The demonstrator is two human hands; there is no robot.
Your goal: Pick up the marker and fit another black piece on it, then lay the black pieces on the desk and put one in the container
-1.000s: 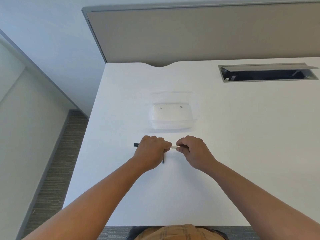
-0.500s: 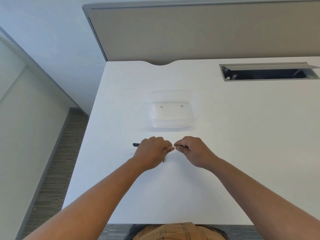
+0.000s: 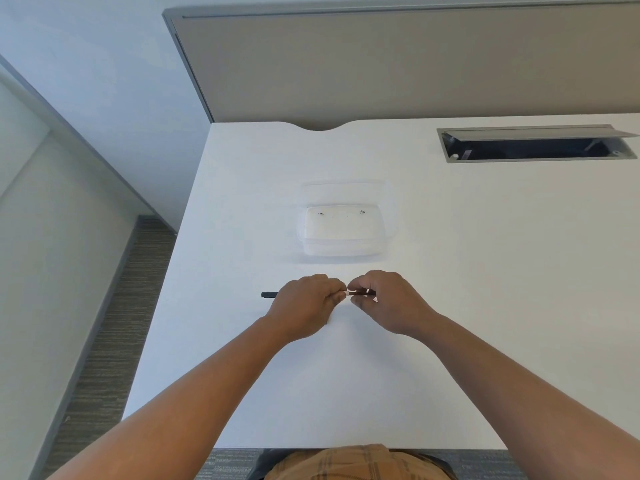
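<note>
Black pen at frame centre, long axis left to right, left hand gripping its barrel, right hand pinching its right end, clear container just above, white desk.

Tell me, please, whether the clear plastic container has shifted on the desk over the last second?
No. The clear plastic container sits just beyond both hands, in the same place relative to the notch in the desk's far edge.
</note>
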